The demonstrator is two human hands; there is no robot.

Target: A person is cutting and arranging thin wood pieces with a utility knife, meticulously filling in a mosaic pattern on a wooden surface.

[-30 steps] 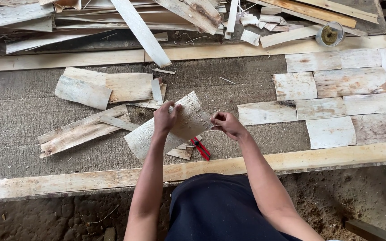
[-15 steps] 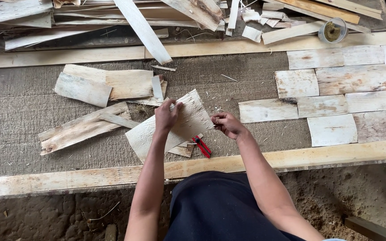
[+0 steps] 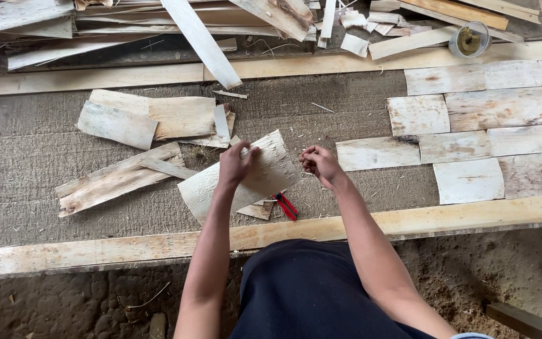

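Observation:
My left hand (image 3: 236,166) grips a pale, thin sheet of wood veneer (image 3: 265,179) near its upper middle, holding it tilted over the rough grey board (image 3: 26,182). My right hand (image 3: 321,164) hovers just right of the sheet's corner, fingers pinched together; whether something small sits between them I cannot tell. A red-handled cutting tool (image 3: 285,205) lies on the board under the sheet's lower right edge.
Several loose veneer scraps (image 3: 148,119) lie to the left. Fitted veneer pieces (image 3: 472,125) cover the board at right. Wooden rails (image 3: 409,220) frame the board front and back. A small round container (image 3: 470,39) and a pile of wood strips (image 3: 196,37) sit beyond.
Both hands and the veneer sheet stay almost in place; the right hand's fingers have drawn slightly closer together beside the sheet's corner.

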